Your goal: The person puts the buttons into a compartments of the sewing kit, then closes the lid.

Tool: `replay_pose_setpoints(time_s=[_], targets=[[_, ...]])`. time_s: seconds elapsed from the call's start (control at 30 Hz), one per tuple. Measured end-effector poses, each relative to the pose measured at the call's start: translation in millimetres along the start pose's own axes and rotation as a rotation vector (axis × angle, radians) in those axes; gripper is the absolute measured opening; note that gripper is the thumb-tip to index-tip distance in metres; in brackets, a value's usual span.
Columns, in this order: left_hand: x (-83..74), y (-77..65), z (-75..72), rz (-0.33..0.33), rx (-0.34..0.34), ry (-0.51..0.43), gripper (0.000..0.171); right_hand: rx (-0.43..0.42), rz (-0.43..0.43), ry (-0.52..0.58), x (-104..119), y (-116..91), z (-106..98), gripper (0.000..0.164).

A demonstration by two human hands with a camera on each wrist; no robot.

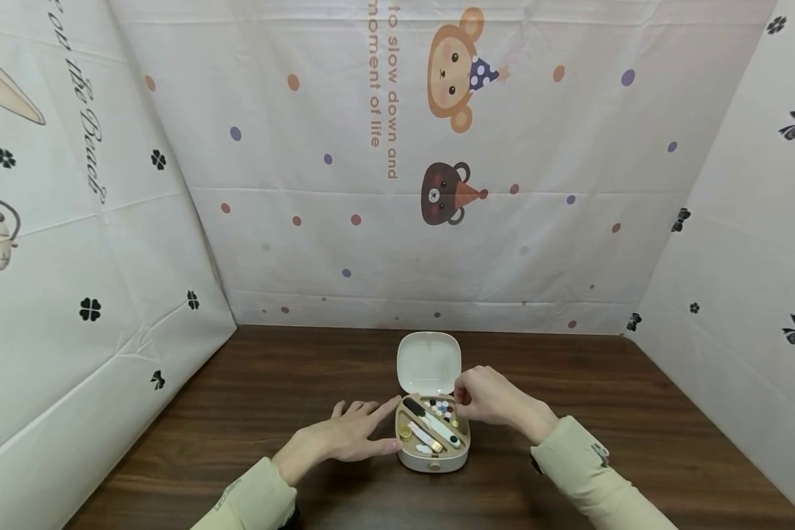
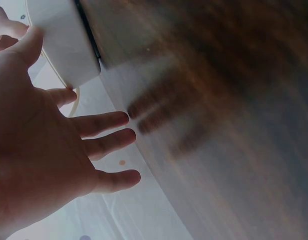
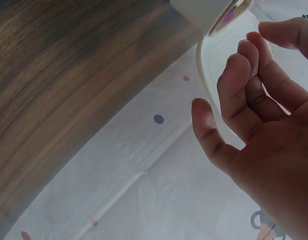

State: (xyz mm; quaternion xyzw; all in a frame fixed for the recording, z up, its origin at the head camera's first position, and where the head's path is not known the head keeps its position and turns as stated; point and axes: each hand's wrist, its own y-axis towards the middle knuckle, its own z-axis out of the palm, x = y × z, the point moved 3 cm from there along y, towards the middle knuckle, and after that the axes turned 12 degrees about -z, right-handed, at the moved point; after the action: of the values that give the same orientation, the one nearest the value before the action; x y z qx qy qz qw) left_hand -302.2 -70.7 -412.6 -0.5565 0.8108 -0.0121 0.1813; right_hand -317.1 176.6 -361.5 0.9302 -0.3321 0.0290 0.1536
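Note:
A small white box with a tan interior stands on the table, its white lid raised at the back. A black-and-white stick-like tool lies diagonally across its middle. Small coloured round pieces fill the back right compartment; a gold round piece and a white-and-gold piece lie in the front left one. My left hand is spread, index finger and thumb touching the box's left side. My right hand bends its fingers at the right rim; whether its fingertips hold anything is hidden.
Dark wooden table surrounds the box. A white printed cloth hangs behind the table, with more printed cloth on the left side and the right side.

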Motion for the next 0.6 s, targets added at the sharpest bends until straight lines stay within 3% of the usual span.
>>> replay_pose_setpoints(time_s=[0.17, 0.6], targets=[[-0.3, 0.4, 0.3, -0.001, -0.001, 0.006, 0.081, 0.006, 0.020, 0.026, -2.3, -0.2, 3.1, 0.019], [-1.2, -2.0, -2.5, -0.005, 0.008, 0.008, 0.080, -0.108, 0.092, -0.027, -16.0, -20.1, -4.2, 0.016]])
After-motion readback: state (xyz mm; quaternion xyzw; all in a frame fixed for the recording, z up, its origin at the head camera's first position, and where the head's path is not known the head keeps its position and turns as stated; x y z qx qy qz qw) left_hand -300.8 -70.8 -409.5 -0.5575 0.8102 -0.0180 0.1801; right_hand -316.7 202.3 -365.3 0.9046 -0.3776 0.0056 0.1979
